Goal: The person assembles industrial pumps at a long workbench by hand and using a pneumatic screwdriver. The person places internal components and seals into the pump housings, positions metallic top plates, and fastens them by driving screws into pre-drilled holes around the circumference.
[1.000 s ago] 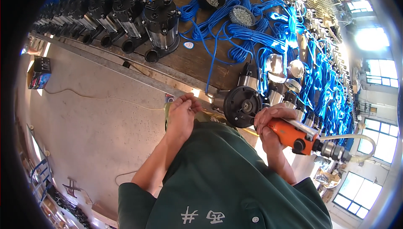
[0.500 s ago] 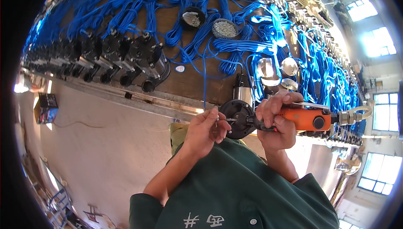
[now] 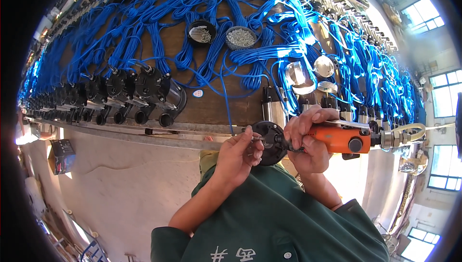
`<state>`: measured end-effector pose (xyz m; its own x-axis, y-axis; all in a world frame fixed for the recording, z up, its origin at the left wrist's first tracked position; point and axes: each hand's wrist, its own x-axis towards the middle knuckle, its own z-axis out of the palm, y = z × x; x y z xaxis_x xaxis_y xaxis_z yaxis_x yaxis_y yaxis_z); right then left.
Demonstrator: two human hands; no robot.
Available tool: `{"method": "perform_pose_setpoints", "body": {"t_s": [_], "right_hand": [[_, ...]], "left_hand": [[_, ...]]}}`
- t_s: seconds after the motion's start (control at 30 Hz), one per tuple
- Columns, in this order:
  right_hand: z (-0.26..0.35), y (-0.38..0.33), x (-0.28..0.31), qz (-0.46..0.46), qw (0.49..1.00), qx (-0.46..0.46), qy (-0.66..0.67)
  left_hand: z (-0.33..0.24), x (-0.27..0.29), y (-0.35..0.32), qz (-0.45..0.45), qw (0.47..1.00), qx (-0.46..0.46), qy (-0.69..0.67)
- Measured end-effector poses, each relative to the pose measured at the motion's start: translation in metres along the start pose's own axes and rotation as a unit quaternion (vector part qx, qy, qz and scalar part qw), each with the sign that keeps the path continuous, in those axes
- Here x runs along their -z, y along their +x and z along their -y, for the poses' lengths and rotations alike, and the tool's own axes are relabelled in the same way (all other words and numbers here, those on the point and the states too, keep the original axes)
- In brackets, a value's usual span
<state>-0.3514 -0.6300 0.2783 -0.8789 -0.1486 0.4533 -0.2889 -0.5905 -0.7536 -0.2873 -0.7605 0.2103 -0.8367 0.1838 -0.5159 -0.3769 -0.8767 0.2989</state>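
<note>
Gripping an orange power screwdriver [image 3: 339, 139], the right hand [image 3: 308, 142] is closed; left hand [image 3: 238, 158] pinches a black round cover [image 3: 269, 139].

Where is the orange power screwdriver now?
The orange power screwdriver is in the right hand, right of centre, its tip at the round black cover.

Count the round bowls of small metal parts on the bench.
2: a black bowl and a grey bowl right beside it, among the blue cables at the bench's far middle. Cables may hide others.
</note>
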Motion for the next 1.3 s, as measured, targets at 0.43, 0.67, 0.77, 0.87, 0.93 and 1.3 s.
{"method": "perform_pose_setpoints", "body": {"t_s": [0.43,0.67,0.77,0.87,0.93,1.3], "right_hand": [[-0.014,0.009,0.004,0.036,0.999,-0.021,-0.009],[-0.032,0.003,0.018,0.008,0.989,-0.086,-0.119],[-0.037,0.002,0.02,0.024,0.981,-0.112,-0.153],[-0.04,0.002,0.017,0.05,0.977,-0.124,-0.167],[-0.041,0.001,0.017,0.084,0.974,-0.115,-0.179],[-0.032,0.004,0.013,0.023,0.971,-0.131,-0.2]], "left_hand": [[-0.018,0.015,0.03,0.027,0.955,-0.088,0.283],[-0.013,0.036,0.053,0.088,0.867,-0.223,0.436],[-0.013,0.037,0.052,0.048,0.893,-0.199,0.4],[-0.017,0.043,0.051,-0.009,0.962,-0.104,0.253],[-0.015,0.059,0.058,-0.006,0.995,-0.06,0.082],[-0.016,0.054,0.044,-0.009,0.993,-0.066,0.098]]}}
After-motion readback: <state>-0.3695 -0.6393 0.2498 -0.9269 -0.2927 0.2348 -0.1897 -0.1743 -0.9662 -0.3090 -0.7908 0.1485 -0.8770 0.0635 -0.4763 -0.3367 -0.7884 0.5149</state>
